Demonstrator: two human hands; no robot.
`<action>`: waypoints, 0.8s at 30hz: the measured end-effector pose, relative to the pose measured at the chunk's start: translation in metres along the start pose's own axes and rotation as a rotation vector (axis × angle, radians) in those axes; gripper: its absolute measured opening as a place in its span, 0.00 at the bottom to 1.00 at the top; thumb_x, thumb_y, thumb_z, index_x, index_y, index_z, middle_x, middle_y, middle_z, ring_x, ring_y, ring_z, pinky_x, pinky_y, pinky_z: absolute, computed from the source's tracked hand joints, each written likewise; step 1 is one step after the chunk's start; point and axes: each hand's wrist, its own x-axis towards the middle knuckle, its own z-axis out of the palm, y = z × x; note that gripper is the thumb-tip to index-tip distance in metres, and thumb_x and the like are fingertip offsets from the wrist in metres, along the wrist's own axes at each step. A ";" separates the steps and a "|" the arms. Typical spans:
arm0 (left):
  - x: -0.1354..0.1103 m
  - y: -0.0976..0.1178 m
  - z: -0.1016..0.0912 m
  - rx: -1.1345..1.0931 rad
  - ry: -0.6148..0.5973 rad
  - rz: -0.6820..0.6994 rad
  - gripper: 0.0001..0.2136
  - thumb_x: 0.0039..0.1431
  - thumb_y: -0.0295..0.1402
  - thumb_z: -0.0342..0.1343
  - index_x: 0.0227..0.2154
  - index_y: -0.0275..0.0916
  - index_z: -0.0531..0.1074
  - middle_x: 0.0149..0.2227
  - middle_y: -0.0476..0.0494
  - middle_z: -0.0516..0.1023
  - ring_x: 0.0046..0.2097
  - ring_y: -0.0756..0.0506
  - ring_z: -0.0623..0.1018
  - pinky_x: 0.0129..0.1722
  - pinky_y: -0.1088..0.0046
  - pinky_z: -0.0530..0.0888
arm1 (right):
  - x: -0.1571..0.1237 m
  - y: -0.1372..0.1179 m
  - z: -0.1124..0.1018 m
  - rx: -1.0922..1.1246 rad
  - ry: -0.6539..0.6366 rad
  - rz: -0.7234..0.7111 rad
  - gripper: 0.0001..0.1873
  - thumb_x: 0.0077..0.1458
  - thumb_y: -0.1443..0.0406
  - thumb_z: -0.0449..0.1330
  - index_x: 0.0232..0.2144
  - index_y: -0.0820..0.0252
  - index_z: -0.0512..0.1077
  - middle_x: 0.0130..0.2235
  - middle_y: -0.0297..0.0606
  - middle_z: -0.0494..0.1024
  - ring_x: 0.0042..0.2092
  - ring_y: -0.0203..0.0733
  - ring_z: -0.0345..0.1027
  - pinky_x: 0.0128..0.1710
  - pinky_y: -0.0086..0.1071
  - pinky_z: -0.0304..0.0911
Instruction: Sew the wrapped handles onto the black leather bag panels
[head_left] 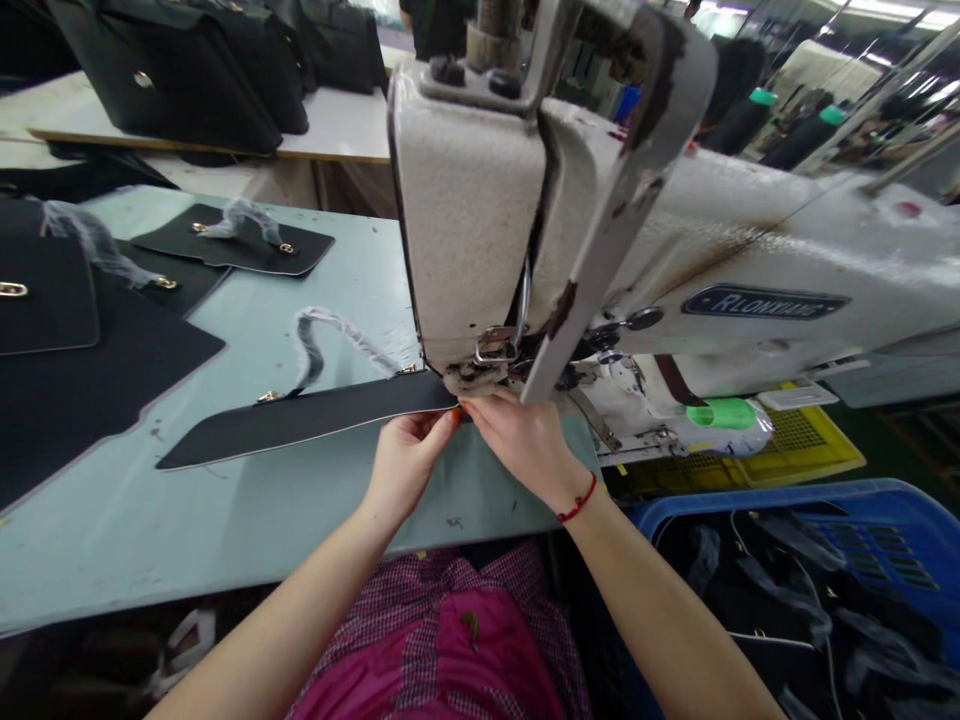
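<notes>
A black leather panel [300,422] with a wrapped handle [322,335] lies across the pale green table [225,520], its right end under the head of a white sewing machine [525,200]. My left hand [409,455] pinches the panel's near edge just left of the needle area. My right hand [525,440], with a red cord at the wrist, rests with fingers pressed on the panel right below the presser foot [469,380]. The needle itself is hidden by the machine head.
More black panels with gold fittings [232,240] and a large black piece [67,380] lie at the table's left. Finished black bags [187,70] stand on a far table. A blue crate [825,580] of black parts sits at my right, beside a yellow tray [810,450].
</notes>
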 end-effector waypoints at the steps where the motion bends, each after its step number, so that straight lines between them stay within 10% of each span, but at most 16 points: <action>1: -0.001 0.001 0.002 -0.004 0.008 0.002 0.10 0.50 0.37 0.63 0.32 0.34 0.77 0.24 0.47 0.75 0.33 0.46 0.75 0.34 0.74 0.70 | 0.000 0.000 -0.001 -0.025 -0.019 -0.009 0.12 0.67 0.65 0.51 0.47 0.55 0.72 0.42 0.35 0.79 0.36 0.36 0.73 0.28 0.31 0.56; 8: -0.003 0.009 0.012 0.047 0.065 -0.006 0.08 0.50 0.35 0.58 0.21 0.37 0.71 0.16 0.53 0.64 0.31 0.46 0.74 0.36 0.73 0.69 | -0.005 0.004 0.001 -0.163 -0.055 -0.193 0.16 0.69 0.67 0.45 0.51 0.62 0.69 0.38 0.40 0.78 0.36 0.39 0.70 0.28 0.33 0.55; 17: 0.001 0.000 0.012 0.103 0.116 0.061 0.09 0.50 0.34 0.57 0.30 0.32 0.76 0.29 0.45 0.79 0.33 0.47 0.75 0.36 0.74 0.69 | -0.002 0.003 0.010 -0.151 0.010 -0.176 0.14 0.68 0.65 0.48 0.48 0.60 0.71 0.35 0.38 0.77 0.36 0.37 0.69 0.29 0.31 0.55; 24: 0.003 0.008 0.019 0.092 0.143 0.030 0.10 0.47 0.32 0.54 0.15 0.39 0.62 0.16 0.52 0.64 0.27 0.49 0.70 0.31 0.75 0.68 | 0.001 0.007 0.020 -0.124 0.085 -0.204 0.14 0.68 0.65 0.49 0.47 0.60 0.73 0.36 0.39 0.78 0.35 0.38 0.69 0.34 0.34 0.58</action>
